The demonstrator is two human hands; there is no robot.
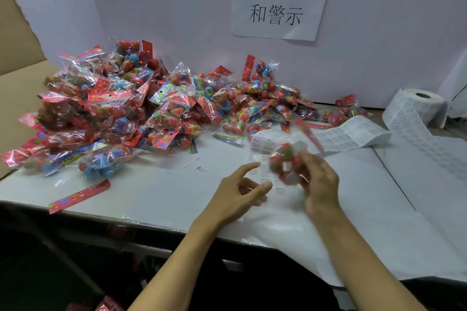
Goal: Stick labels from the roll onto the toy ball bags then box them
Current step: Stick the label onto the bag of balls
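right hand (319, 182), lower centre-right of the frame, fingers curled round one bag (285, 163) of toy balls; bag lifted off the table (177, 199) and motion-blurred, header strip pointing up and right. left hand (240, 188) just left of it, holding nothing, index finger stretched toward the bag, thumb out, other fingers loosely bent; probably poised to take a label or steady the bag. whether a label is already on this bag: cannot tell, too blurred. roll (414, 108) at right edge, its strip (348, 135) run out leftward across the table so labels lie within reach of both hands. pile (126, 111) of bags fills centre-left, likely the unlabelled stock. box (17, 58) at upper left, flap up, beside the pile for packing
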